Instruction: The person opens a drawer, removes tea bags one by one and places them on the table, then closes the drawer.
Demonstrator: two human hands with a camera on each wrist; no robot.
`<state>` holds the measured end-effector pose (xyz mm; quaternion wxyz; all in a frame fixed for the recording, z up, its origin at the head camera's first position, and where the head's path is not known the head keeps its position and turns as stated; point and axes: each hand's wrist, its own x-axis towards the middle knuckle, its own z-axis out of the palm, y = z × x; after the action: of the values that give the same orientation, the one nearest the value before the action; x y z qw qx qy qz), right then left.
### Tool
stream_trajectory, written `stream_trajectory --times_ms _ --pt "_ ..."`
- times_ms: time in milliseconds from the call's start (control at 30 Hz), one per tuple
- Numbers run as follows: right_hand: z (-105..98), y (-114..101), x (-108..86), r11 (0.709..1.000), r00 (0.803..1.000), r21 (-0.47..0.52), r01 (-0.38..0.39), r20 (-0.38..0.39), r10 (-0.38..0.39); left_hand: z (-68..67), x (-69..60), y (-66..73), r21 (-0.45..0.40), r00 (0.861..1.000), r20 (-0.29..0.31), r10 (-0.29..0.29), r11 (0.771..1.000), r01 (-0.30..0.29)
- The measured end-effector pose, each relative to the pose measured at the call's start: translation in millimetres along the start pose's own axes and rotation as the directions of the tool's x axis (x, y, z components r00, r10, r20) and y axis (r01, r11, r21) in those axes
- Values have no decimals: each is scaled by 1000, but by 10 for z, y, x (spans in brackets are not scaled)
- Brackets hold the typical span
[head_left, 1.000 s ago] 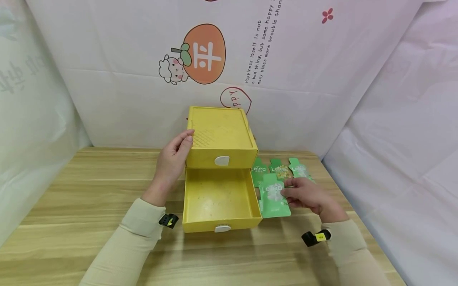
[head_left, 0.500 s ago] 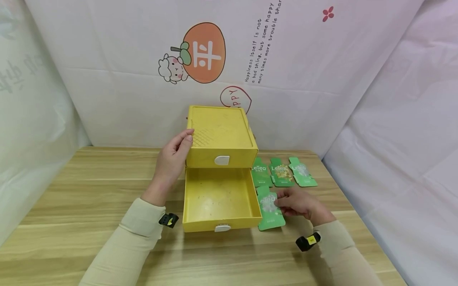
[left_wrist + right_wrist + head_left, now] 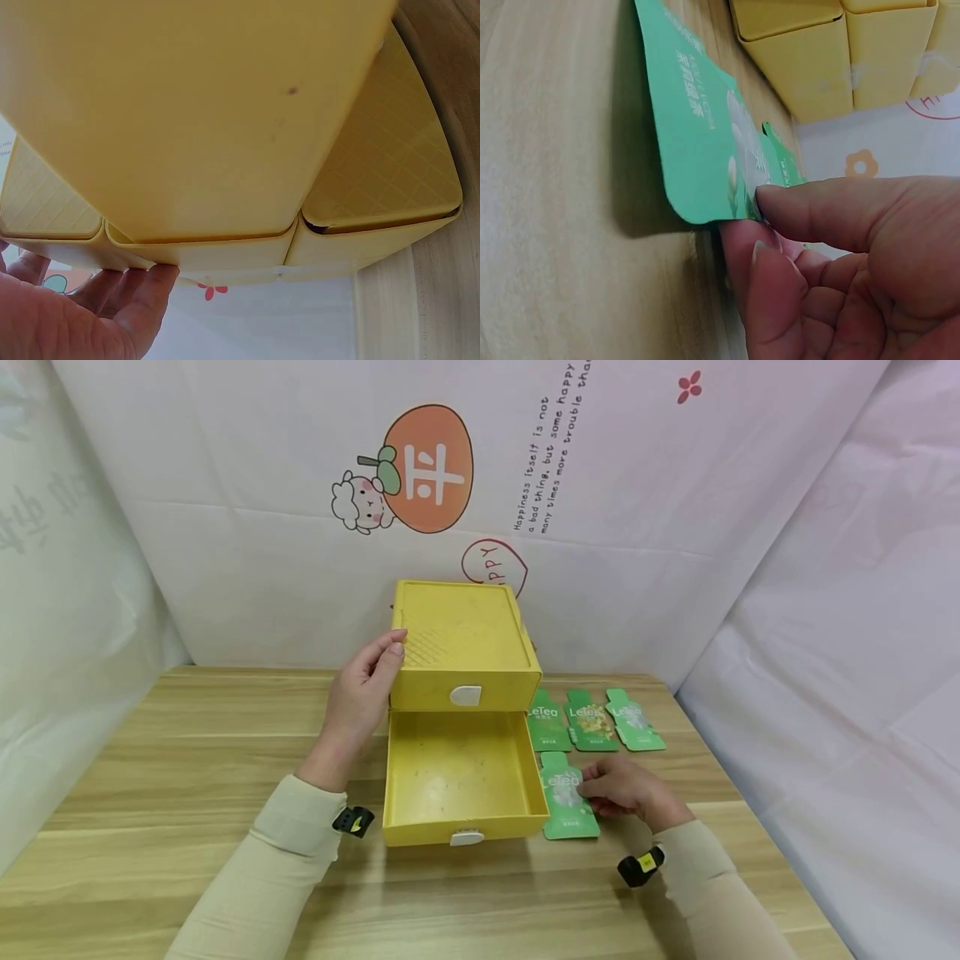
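Observation:
My right hand (image 3: 626, 791) pinches the right edge of a green LeTea sachet (image 3: 567, 810) between thumb and fingers. The right wrist view shows this sachet (image 3: 694, 142) tilted, with its near edge raised off the wood. On the left, my left hand (image 3: 362, 693) rests against the upper left side of a yellow drawer box (image 3: 468, 627). Its fingertips (image 3: 161, 281) touch the box wall in the left wrist view. A pulled-out yellow drawer (image 3: 459, 772) juts forward under the top unit, with nothing inside its visible part.
Behind the held sachet, more green sachets lie in a row: one (image 3: 550, 727) partly behind the box, one with a yellow print (image 3: 592, 724), one paler (image 3: 635, 724). The wooden table (image 3: 225, 760) meets a printed white cloth (image 3: 300, 585) at the back.
My right hand has brought the sachet left and toward me, down beside the open drawer, uncovering the row behind. My left hand has stayed on the box.

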<state>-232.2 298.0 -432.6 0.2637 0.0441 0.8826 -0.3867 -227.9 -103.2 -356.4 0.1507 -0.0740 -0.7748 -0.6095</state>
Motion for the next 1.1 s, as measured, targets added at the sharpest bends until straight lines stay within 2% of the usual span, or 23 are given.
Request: stream_trajectory --times_ms 233,833,1100 --pt "7 -6 0 1000 1000 -22 -6 -5 6 -5 -15 23 3 1000 -7 16 1000 -16" --pt "7 -18 -23 999 1000 -47 -10 -3 10 -7 -12 19 10 1000 -9 18 1000 -18" --pt "-12 -12 -33 999 1000 -45 -17 -24 16 -3 -9 20 19 1000 -8 11 1000 -11"
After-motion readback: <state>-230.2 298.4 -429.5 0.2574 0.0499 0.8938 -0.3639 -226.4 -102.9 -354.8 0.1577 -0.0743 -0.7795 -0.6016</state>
